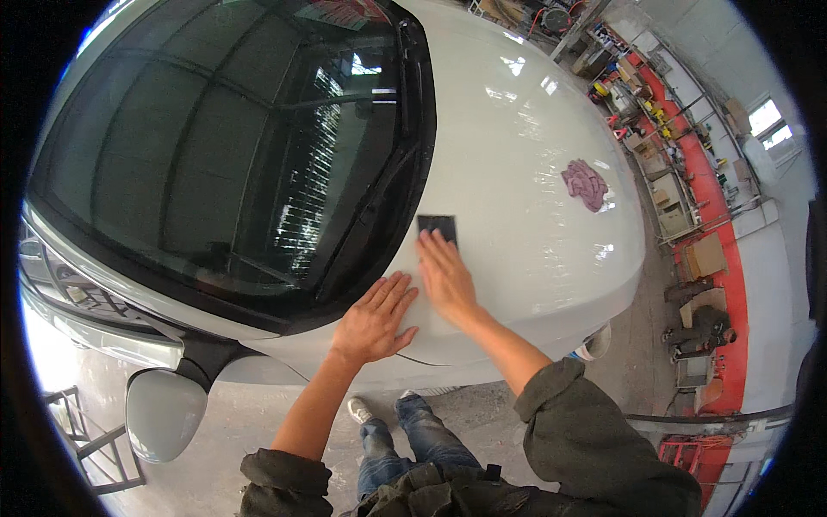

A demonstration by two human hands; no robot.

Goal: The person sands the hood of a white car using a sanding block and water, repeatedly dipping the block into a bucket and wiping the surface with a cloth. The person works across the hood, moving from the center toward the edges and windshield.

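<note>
Clearly both hands are at work on the white car bonnet (534, 172), close to the lower edge of the windscreen (215, 155). The right hand (446, 277) lies flat with its fingers (433, 250) stretched out and resting on the near edge of a small dark rectangular pad (437, 227); they press on it rather than close around it. The pad sits on the bonnet just beside the black trim under the windscreen. The left hand (376, 319) is spread open, palm down on the paint, holding nothing, just beside the right hand.

One risk, as a judgement: the pad is held only by fingertip pressure on a smooth, sloping, glossy panel, so it could slip from under the fingers and slide away. If the pad is abrasive, uneven pressure from the fingertips could leave marks in the paint, and straying onto the black trim could scuff it. The left palm on the slick surface could also slide if the person leans hard.

The bonnet is curved, shiny and mirrors the lights. The windscreen is dark, reflective glass. The pad looks matte and flat. A crumpled pink cloth (586, 183) lies well apart on the bonnet, soft and wrinkled. The wing mirror (164, 414) is rounded and pale.
</note>
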